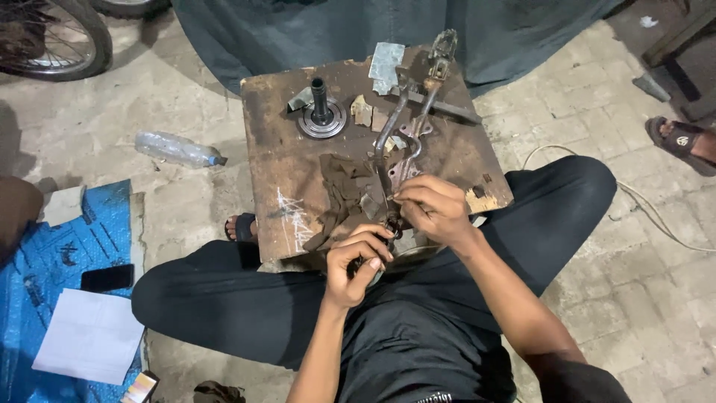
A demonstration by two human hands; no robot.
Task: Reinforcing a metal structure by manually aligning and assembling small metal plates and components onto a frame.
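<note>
Both hands work the bent metal lever assembly [394, 153] at the table's [276, 149] 5 o'clock edge: left hand [356, 263] fingers curled on a small dark part, right hand [432, 209] fingers pinching its lower end; slipping likely, the part could be dropped.

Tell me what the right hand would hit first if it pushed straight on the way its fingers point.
The right hand points left across the worn wooden board. It would probably first meet the bent grey metal lever it pinches, then the crumpled brown rag; depth is unclear.

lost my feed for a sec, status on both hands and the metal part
Left hand gripping small dark piece. Right hand pinching metal lever at near end. Brown rag beside, nothing blocking.
</note>
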